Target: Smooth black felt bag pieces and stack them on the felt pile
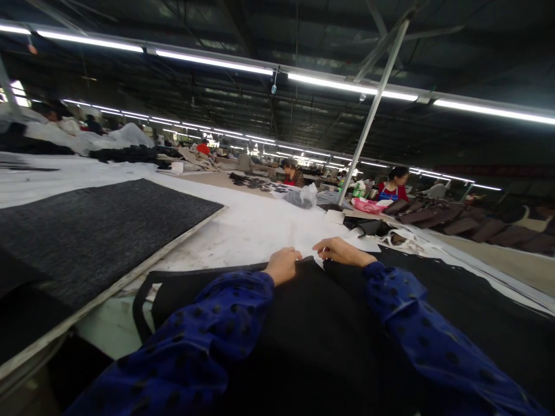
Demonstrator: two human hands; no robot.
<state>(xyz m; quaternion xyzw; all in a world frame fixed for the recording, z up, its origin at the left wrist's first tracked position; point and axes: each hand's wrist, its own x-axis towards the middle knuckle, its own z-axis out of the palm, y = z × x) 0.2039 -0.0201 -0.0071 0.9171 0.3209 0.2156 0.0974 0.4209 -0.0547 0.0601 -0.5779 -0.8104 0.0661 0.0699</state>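
The left hand (282, 266) pinches the edge of the black cloth (321, 323), which spreads below both hands; whether the right hand (341, 252), just beside, grips, I cannot tell. Probably edge-arranging; next calls for even tension.

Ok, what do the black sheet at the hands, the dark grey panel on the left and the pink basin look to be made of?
Black sheet: probably fabric, matte; it drapes softly without shine. 
Dark grey panel: its top looks like felt or carpet, dull and speckled. 
Pink basin: perhaps plastic, brightly coloured; too distant to be sure.
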